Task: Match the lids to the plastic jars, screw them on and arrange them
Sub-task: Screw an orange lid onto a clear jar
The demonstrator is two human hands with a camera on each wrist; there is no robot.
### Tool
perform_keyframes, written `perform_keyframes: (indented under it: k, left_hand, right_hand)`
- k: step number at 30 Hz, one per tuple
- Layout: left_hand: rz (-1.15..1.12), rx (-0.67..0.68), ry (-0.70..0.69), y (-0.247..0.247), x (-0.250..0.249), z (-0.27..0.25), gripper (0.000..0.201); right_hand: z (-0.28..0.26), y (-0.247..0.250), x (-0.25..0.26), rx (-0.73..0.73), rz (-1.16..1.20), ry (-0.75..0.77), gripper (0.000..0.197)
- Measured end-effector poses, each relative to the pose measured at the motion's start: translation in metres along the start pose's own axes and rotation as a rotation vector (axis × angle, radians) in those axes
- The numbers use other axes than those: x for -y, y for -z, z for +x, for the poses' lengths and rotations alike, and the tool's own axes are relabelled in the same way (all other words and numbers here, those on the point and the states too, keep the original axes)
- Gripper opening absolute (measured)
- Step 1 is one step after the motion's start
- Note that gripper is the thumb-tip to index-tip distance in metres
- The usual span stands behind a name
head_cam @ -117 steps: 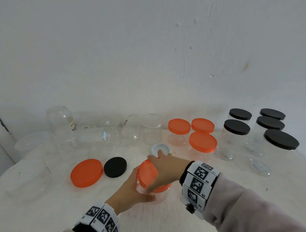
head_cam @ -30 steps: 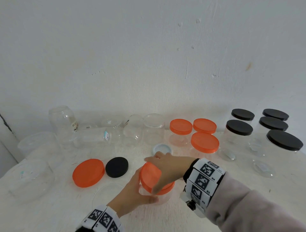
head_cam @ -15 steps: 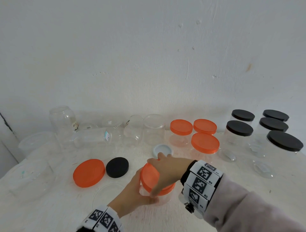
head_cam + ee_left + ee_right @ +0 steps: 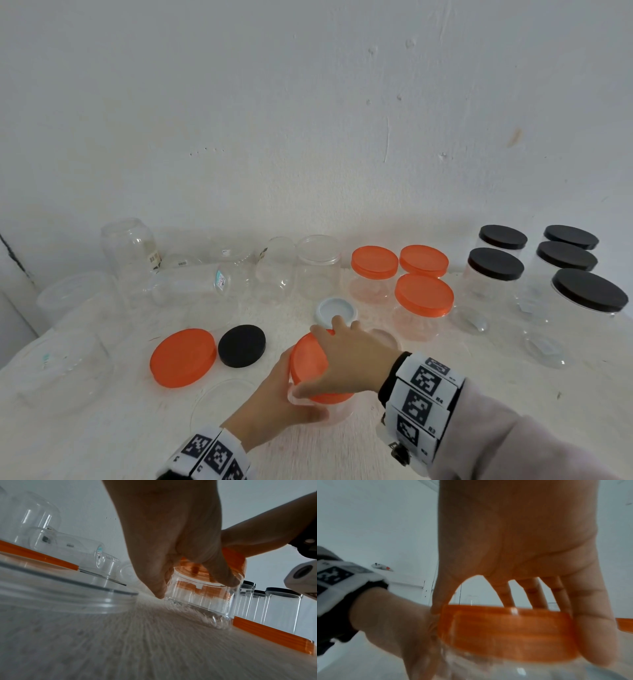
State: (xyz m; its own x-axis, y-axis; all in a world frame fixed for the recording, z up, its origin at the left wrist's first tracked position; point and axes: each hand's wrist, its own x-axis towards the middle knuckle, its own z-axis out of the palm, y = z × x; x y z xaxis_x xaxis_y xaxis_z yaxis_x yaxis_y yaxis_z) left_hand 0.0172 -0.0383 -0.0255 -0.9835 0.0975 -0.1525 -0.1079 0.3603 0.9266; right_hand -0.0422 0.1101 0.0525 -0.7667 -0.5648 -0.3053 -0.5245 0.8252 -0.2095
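White textured table [image 4: 445, 428] against a scuffed white wall [image 4: 308, 120]

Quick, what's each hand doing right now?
Left hand: grips the clear jar.
Right hand: grips the orange lid on that jar.
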Motion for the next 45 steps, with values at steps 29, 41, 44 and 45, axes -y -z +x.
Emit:
perform_keyframes:
  k: [29,41,44,45]
  left_hand:
    - [0.04,0.002,0.025,0.0,-0.005,-0.002,0.103]
    - [0.011,-0.015,-0.003,0.0,-0.001,0.0,0.097]
    - [0.016,-0.037,0.0,0.0,0.0,0.001,0.094]
    - [0.019,-0.041,-0.001,0.0,0.0,0.0,0.093]
  right_hand:
    - [-0.001,0.03,-0.001,0.203,-0.088,0.128,0.101]
    - [-0.001,0.001,0.001,-0.062,-0.172,0.041,0.096]
    - [-0.001,0.0,0.001,-0.077,-0.18,0.031,0.097]
    - [-0.001,0.0,0.0,-0.083,-0.181,0.029,0.098]
